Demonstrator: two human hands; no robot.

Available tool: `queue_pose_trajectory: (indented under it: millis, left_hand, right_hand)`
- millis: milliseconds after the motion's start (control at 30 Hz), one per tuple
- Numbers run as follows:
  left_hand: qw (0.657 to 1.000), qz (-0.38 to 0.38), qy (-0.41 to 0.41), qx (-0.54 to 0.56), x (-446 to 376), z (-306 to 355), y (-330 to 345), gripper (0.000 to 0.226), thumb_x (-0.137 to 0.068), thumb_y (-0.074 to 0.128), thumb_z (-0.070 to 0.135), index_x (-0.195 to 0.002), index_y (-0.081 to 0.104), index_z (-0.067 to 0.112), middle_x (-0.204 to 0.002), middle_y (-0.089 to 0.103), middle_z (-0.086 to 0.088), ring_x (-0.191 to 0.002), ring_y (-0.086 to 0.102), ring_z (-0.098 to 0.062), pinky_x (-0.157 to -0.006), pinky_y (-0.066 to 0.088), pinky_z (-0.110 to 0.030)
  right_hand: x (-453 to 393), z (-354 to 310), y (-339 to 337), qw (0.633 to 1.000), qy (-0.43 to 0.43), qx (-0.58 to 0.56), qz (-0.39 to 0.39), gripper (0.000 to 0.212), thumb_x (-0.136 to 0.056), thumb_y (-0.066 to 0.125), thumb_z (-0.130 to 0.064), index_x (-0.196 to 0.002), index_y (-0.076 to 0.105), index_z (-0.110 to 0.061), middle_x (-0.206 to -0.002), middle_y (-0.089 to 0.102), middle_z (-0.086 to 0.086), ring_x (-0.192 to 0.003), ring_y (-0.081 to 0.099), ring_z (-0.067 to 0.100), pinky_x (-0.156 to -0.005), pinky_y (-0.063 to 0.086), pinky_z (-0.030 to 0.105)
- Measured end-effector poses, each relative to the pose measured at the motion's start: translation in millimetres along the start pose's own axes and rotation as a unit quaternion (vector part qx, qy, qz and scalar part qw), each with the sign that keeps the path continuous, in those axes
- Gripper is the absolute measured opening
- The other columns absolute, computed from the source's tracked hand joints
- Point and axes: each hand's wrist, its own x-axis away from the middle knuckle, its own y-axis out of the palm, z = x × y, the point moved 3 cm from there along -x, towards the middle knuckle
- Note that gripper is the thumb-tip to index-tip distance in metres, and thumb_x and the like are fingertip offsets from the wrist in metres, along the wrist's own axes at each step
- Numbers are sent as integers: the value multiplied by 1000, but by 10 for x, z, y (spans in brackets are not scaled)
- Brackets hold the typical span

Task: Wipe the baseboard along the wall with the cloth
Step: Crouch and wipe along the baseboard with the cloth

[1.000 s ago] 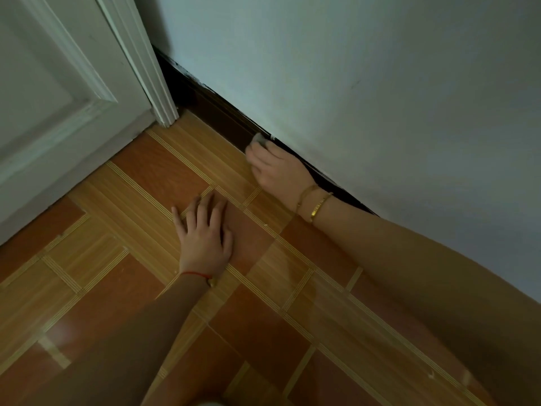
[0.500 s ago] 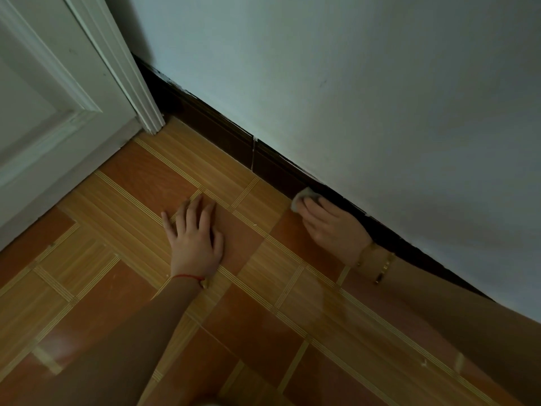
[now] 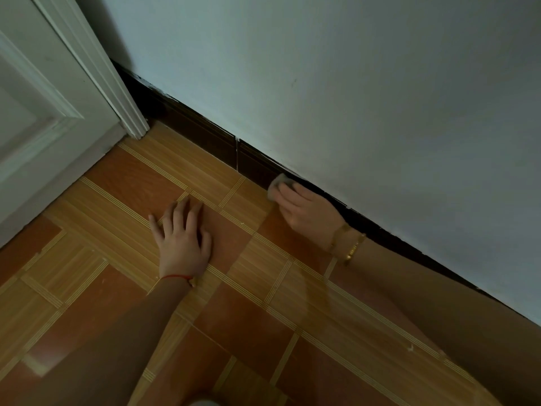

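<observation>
Head view, dim light. Right hand (image 3: 311, 210) presses a small pale cloth (image 3: 277, 185) against the dark baseboard (image 3: 205, 133), just right of the vertical joint in the board. Fingers are curled over the cloth, holding it to the board face; only the cloth's leading part shows past the fingertips. Two gold bracelets (image 3: 348, 243) sit on the right wrist.

Left hand (image 3: 183, 234) lies flat on the tiled floor (image 3: 278, 332), palm down, fingers straight and slightly spread, holding nothing (red string (image 3: 178, 277) on its wrist). It is well apart from the right hand, away from the wall.

The baseboard runs along the foot of the pale wall (image 3: 351, 83), from the white door frame (image 3: 128, 112) in the corner down to the right edge of the floor. A white door (image 3: 44, 112) fills the upper left.
</observation>
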Motion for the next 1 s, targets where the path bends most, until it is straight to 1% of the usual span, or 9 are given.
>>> queue_pose_trajectory:
  millis: [33,133,300,500,667,733,833,933,1000]
  left_hand:
    - [1000,1,0,-2,2,1,1,53,-96,37,36,-144,46,16,-150,43,-10,-146,29,-34,-120,6,-66]
    - [1000,6,3,-12,11,16,5,52,-97,38,36,-144,46,15,-149,43,-12,-145,30,-35,-120,8,-66]
    - [999,-8,-4,-38,20,61,24,55,-99,29,37,-145,44,13,-152,41,-16,-145,30,-38,-119,12,-67]
    - [999,-4,-35,-24,75,101,49,52,-100,26,34,-144,45,14,-150,43,-16,-143,33,-38,-118,15,-68]
    - [998,7,-53,16,143,213,63,48,-101,28,34,-141,48,15,-149,44,-14,-146,30,-36,-121,4,-64]
    - [998,9,-55,10,167,262,85,50,-100,30,35,-142,46,14,-151,42,-15,-148,27,-35,-121,2,-64]
    - [998,5,-56,-2,188,269,106,53,-99,31,37,-145,43,14,-154,38,-15,-150,23,-34,-121,3,-65]
    - [998,2,-61,-15,181,282,113,52,-98,35,36,-145,43,15,-154,38,-14,-150,23,-34,-120,7,-67]
    - [998,-2,-63,-21,178,301,114,52,-98,37,36,-144,43,14,-154,38,-15,-150,23,-35,-119,8,-68]
  right_hand:
    - [143,-7,-13,1000,5,10,-10,27,-87,50,0,-104,71,-1,-127,58,17,-118,53,28,-99,45,38]
    - [472,-19,-106,999,36,5,-4,33,-93,39,3,-99,71,0,-121,61,16,-113,58,27,-95,48,36]
    - [542,-1,-172,998,67,-3,7,49,-99,23,4,-94,71,0,-116,64,14,-111,61,26,-96,49,36]
    - [11,75,-131,997,39,16,61,30,-93,42,5,-98,70,1,-120,59,17,-116,53,31,-101,45,38]
    - [-562,85,-138,997,10,47,53,18,-91,54,2,-98,70,1,-119,58,16,-119,52,32,-102,43,38]
    - [-523,93,-123,998,4,46,38,24,-94,47,3,-103,69,1,-122,57,17,-121,50,32,-102,42,38]
    - [-252,137,-148,999,-7,34,9,49,-96,19,10,-105,67,2,-126,55,21,-119,52,32,-100,44,40]
    - [106,115,-121,999,-14,32,3,39,-98,29,7,-103,67,2,-125,57,20,-114,56,31,-98,46,39]
    - [230,77,-89,1000,-12,21,2,43,-98,27,6,-101,69,1,-122,60,18,-112,58,29,-98,47,38]
